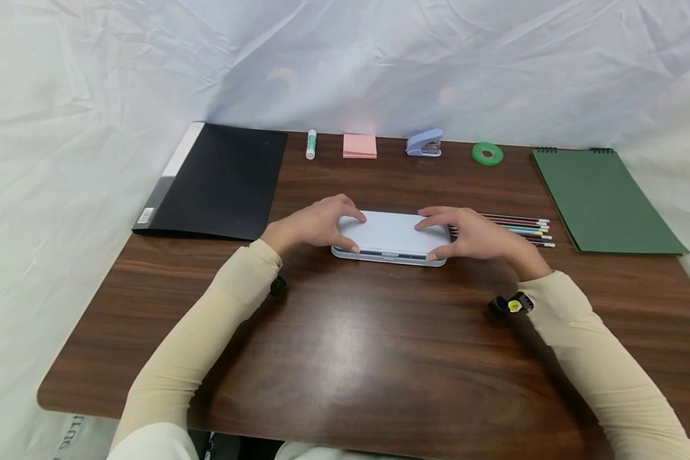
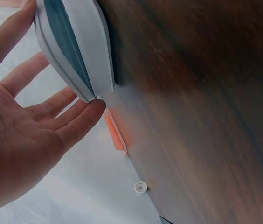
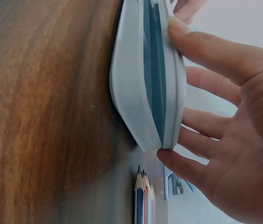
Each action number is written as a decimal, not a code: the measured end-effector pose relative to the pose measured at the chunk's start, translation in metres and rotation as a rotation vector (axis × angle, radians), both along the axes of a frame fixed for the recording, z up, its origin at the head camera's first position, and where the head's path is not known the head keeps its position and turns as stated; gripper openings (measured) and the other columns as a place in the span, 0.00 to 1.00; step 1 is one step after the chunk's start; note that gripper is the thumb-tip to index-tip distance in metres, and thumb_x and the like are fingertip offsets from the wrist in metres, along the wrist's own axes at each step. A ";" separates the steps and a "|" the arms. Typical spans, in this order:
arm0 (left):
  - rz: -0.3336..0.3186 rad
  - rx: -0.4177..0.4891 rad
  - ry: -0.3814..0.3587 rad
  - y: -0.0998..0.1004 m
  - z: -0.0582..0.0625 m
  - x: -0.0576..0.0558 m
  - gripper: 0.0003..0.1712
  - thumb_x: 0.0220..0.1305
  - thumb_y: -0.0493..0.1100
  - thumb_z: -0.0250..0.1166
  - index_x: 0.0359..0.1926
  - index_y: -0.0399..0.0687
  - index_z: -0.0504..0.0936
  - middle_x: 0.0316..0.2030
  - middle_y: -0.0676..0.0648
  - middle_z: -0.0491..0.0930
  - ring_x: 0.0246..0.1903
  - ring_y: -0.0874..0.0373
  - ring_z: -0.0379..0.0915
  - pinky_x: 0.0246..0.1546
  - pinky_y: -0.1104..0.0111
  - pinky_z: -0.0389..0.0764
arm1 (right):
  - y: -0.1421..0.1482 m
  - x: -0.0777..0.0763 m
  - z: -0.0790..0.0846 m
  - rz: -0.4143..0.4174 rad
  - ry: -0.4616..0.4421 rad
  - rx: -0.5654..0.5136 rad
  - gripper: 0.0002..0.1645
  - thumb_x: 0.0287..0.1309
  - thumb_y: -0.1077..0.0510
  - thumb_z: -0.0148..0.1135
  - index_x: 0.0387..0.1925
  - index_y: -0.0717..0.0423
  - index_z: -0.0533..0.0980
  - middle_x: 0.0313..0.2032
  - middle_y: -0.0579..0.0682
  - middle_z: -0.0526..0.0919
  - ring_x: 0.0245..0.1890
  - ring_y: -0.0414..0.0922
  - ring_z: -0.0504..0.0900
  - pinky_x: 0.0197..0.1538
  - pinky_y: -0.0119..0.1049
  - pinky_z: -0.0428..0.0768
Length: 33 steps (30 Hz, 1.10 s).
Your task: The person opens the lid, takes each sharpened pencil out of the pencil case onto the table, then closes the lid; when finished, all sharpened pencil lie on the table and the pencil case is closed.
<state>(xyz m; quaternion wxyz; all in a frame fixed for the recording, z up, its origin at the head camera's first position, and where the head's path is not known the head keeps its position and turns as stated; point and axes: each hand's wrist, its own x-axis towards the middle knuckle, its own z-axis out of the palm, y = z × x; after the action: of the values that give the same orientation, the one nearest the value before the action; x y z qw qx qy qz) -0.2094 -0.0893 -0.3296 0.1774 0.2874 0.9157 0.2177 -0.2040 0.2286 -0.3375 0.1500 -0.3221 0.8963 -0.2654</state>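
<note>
A white pencil case (image 1: 390, 231) lies on the table between both hands, its lid slightly raised along the front so that a dark blue-grey gap shows. My left hand (image 1: 319, 222) holds the lid's left end, thumb at the front edge and fingers toward the back. At the other end, my right hand (image 1: 478, 235) holds the lid in the same spread grip. In the right wrist view the thumb (image 3: 201, 44) lies along the lid's edge and the little finger touches the back corner. Several pencils (image 1: 523, 229) lie to the right, partly hidden behind the right hand.
A black folder (image 1: 224, 179) lies at the left and a green spiral pad (image 1: 609, 201) at the right. Along the back stand a glue stick (image 1: 311, 145), pink sticky notes (image 1: 359, 146), a blue stapler (image 1: 423, 143) and green tape (image 1: 487, 153). White sheeting hangs behind the table.
</note>
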 end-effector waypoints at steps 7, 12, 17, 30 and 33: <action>-0.007 -0.060 0.026 0.004 0.000 0.001 0.39 0.54 0.52 0.78 0.66 0.50 0.77 0.65 0.42 0.69 0.64 0.48 0.65 0.67 0.56 0.67 | -0.002 0.002 0.002 0.021 0.022 0.027 0.31 0.52 0.52 0.77 0.58 0.55 0.79 0.70 0.62 0.67 0.69 0.62 0.65 0.67 0.63 0.64; 0.012 -0.081 0.023 0.006 0.001 0.001 0.39 0.53 0.52 0.78 0.66 0.51 0.76 0.65 0.42 0.68 0.65 0.48 0.64 0.67 0.56 0.67 | -0.003 0.003 0.002 0.018 0.021 0.034 0.31 0.53 0.53 0.76 0.59 0.55 0.79 0.70 0.62 0.67 0.69 0.62 0.65 0.67 0.63 0.63; 0.015 -0.100 0.027 0.008 0.000 0.002 0.39 0.54 0.51 0.78 0.67 0.52 0.75 0.65 0.42 0.68 0.64 0.48 0.64 0.67 0.56 0.66 | -0.003 0.004 0.001 0.007 0.003 0.038 0.32 0.54 0.53 0.76 0.60 0.55 0.78 0.70 0.62 0.65 0.70 0.62 0.63 0.68 0.64 0.62; 0.024 -0.141 0.025 0.012 0.002 0.002 0.41 0.53 0.52 0.78 0.68 0.55 0.74 0.65 0.43 0.67 0.63 0.47 0.63 0.66 0.55 0.67 | -0.004 0.005 -0.001 0.009 0.008 0.041 0.31 0.54 0.54 0.75 0.59 0.55 0.78 0.70 0.62 0.65 0.69 0.62 0.63 0.67 0.65 0.61; 0.026 -0.149 0.028 0.014 0.002 0.002 0.41 0.53 0.52 0.78 0.68 0.55 0.74 0.65 0.43 0.67 0.63 0.47 0.64 0.66 0.55 0.67 | -0.005 0.005 -0.001 0.012 0.012 0.045 0.30 0.54 0.54 0.75 0.59 0.55 0.78 0.69 0.62 0.66 0.69 0.62 0.64 0.67 0.65 0.62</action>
<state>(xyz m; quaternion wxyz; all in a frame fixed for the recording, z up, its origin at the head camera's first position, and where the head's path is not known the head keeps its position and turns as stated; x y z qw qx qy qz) -0.2073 -0.0757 -0.3273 0.1826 0.2645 0.9354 0.1471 -0.1990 0.2237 -0.3382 0.1536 -0.3253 0.9010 -0.2423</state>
